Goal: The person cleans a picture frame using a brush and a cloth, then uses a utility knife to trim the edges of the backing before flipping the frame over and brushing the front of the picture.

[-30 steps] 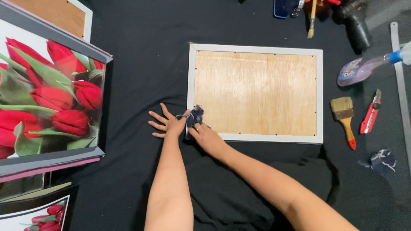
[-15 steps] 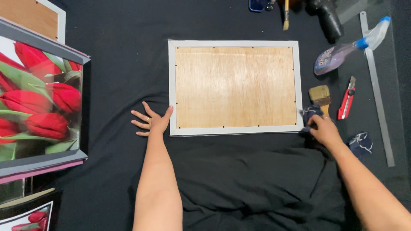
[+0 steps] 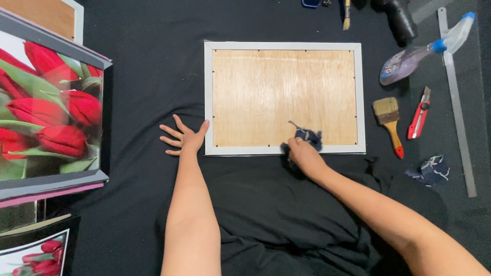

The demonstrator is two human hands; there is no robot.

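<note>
A picture frame (image 3: 284, 45) with a white border and a plywood back lies face down on black cloth. My right hand (image 3: 305, 155) grips a dark blue rag (image 3: 308, 137) and presses it on the frame's near white edge, right of the middle. My left hand (image 3: 183, 137) lies flat with fingers spread on the cloth, its thumb touching the frame's near left corner.
A large framed print of red tulips (image 3: 48, 110) stands at the left. On the right lie a paint brush (image 3: 389, 121), a red utility knife (image 3: 419, 113), a spray bottle (image 3: 422, 52), a metal ruler (image 3: 458, 105) and a second blue rag (image 3: 430, 169). A dark power tool (image 3: 400, 19) is at the top.
My right hand with the rag went along the frame's near edge from the left corner to the right corner, then back toward the middle. The left hand stayed at the corner.
</note>
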